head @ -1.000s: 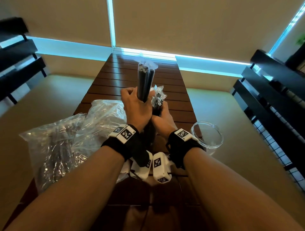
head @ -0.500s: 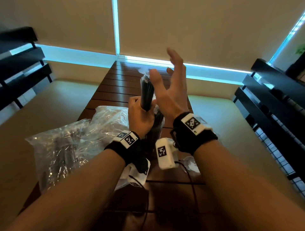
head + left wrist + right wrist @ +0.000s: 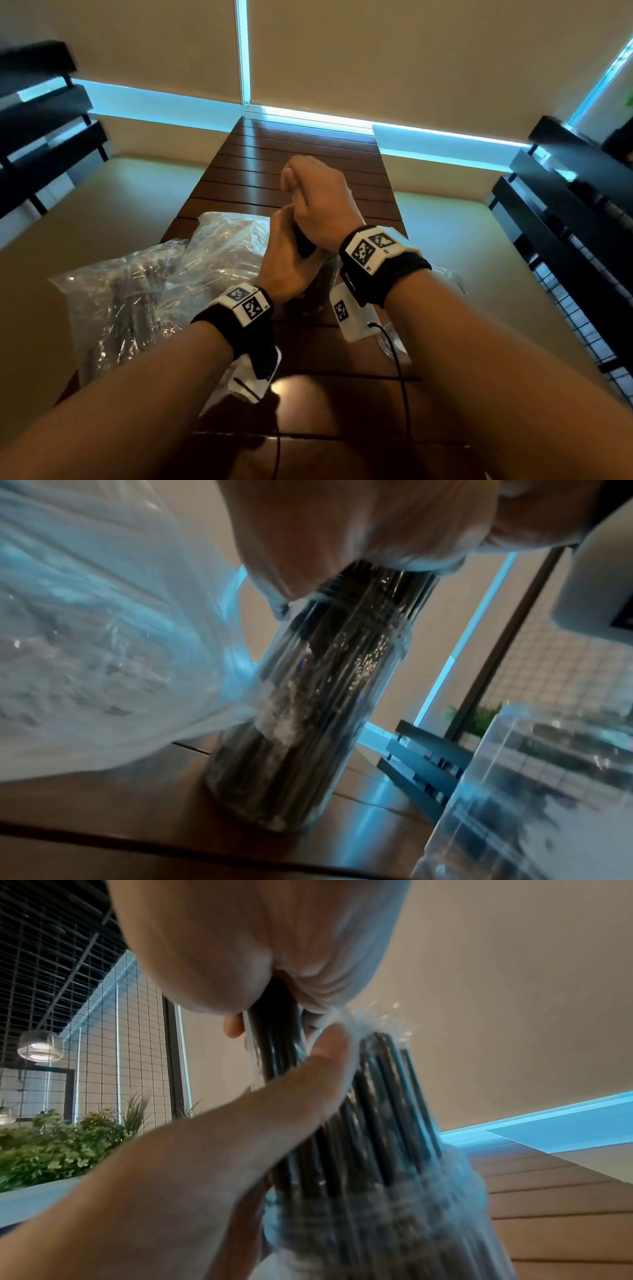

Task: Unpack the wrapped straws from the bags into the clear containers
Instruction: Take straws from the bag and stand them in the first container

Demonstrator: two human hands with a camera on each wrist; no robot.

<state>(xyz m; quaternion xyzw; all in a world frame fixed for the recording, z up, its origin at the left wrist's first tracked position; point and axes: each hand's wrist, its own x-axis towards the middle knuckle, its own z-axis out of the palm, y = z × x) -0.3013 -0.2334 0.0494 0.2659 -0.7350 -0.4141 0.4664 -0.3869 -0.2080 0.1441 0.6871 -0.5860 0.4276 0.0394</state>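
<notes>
I see both forearms reaching up the middle of a dark slatted table (image 3: pixel 308 150), a wrist camera strapped to each. Just past the wrists, a tall clear container (image 3: pixel 308 696) stands upright on the table, packed with black wrapped straws (image 3: pixel 342 647). My left hand (image 3: pixel 284 260) is curled round a small bundle of straws (image 3: pixel 303 241) above its mouth. My right hand (image 3: pixel 318 202) sits on top, fingers folded down over the bundle's upper ends and gripping them (the right wrist view shows the dark straws running up into the palm).

To the left, toward the table's left edge, lie two crinkled plastic bags (image 3: pixel 113 301) with more straws inside. A second clear container (image 3: pixel 534 777) stands at the right edge, mostly hidden behind my right wrist; I cannot tell whether anything is in it.

My judgement on handling: the straws are very light and fairly stiff lengthwise, but their film wrappers look slick, so a loose bundle would fan out or slip. I would hold them mid-length, all round, and press gently on the tops. The container looks light enough to tip.
</notes>
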